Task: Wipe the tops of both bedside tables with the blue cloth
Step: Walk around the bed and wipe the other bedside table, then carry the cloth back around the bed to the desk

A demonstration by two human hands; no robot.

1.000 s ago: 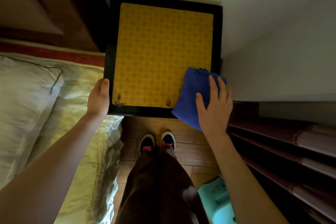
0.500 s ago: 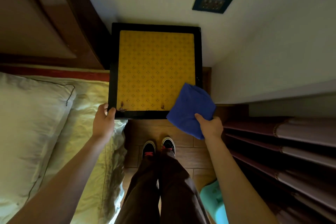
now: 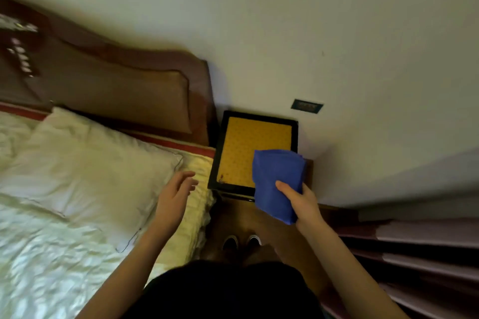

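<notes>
The bedside table (image 3: 241, 147) has a yellow patterned top in a black frame and stands in the corner between the bed and the wall. My right hand (image 3: 300, 202) holds the folded blue cloth (image 3: 276, 179) up in the air, over the table's near right corner. The cloth hides that corner. My left hand (image 3: 176, 190) hovers above the edge of the bed, left of the table, with fingers spread and nothing in it. Only one bedside table is in view.
A bed with a white pillow (image 3: 85, 163) and a brown headboard (image 3: 116, 90) fills the left side. Louvred wardrobe doors (image 3: 420, 254) run along the right. A wall socket (image 3: 306, 105) sits above the table. My shoes (image 3: 241, 241) stand on the wooden floor.
My left hand let go of the table's front edge and moved left over the bed. My right hand lifted the cloth off the table. The view pulled back and up.
</notes>
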